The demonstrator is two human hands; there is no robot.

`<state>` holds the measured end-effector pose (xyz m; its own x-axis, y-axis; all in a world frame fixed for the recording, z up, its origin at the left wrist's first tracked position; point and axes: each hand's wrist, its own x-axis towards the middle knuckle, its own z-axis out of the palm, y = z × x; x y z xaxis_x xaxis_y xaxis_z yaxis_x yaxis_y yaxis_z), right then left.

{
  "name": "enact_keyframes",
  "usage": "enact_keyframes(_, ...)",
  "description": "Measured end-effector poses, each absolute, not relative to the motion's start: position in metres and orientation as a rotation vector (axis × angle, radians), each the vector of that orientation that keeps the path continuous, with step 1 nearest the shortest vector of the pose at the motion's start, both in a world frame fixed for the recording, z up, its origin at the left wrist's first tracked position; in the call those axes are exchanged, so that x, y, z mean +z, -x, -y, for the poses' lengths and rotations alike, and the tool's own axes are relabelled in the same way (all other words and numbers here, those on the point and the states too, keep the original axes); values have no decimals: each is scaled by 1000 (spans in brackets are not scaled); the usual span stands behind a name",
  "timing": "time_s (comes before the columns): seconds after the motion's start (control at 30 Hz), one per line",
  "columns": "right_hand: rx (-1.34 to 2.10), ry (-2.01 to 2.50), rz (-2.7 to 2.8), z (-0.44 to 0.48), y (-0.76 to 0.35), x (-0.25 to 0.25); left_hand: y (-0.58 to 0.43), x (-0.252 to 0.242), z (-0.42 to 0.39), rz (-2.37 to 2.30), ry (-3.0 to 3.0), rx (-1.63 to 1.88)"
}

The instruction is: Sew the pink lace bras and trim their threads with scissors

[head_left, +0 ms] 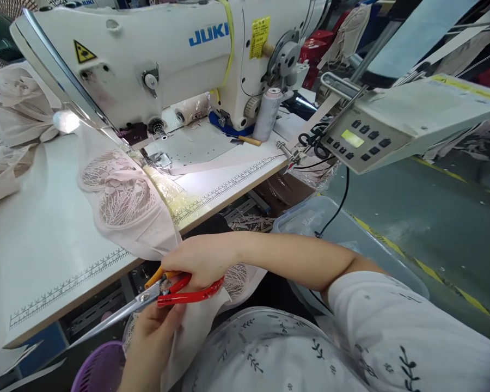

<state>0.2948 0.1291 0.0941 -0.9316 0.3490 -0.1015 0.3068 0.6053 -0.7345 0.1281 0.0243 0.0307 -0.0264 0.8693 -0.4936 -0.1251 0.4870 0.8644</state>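
Observation:
My right hand (206, 260) is closed around the red handles of a pair of scissors (146, 296). The long blades look together and point down to the left, off the table's front edge. An orange stick-like piece (155, 276) shows under the same hand; what it belongs to is hidden. Below the scissors, my left hand (153, 332) pinches pale pink fabric (198, 324) that hangs over my lap. More pale pink fabric with lace panels (126, 204) lies on the table, running from the needle area over the edge toward my hands.
A white sewing machine (167, 49) stands across the white table (53, 234). Beside it are a thread cone (267, 114) and a control box (392, 130). Below are a clear plastic bin (306, 218) and a purple basket (100, 370). More fabric (22, 103) is piled at left.

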Motion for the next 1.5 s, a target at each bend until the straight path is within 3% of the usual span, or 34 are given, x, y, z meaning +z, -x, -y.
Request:
enact_keyframes(0.2, 1303, 644, 2664, -126, -292, 85, -135, 34, -25, -1300, -642, 944)
enact_keyframes(0.43, 1403, 994, 2068, -92, -328, 62, -131, 37, -24, -1268, -565, 904)
enact_keyframes(0.7, 1570, 1050, 2554, -44, -360, 28, -130, 27, -24, -1287, -566, 929)
enact_keyframes(1.5, 1442, 1351, 2489, -34, -320, 18, -120, 10, -23, -1410, -641, 947)
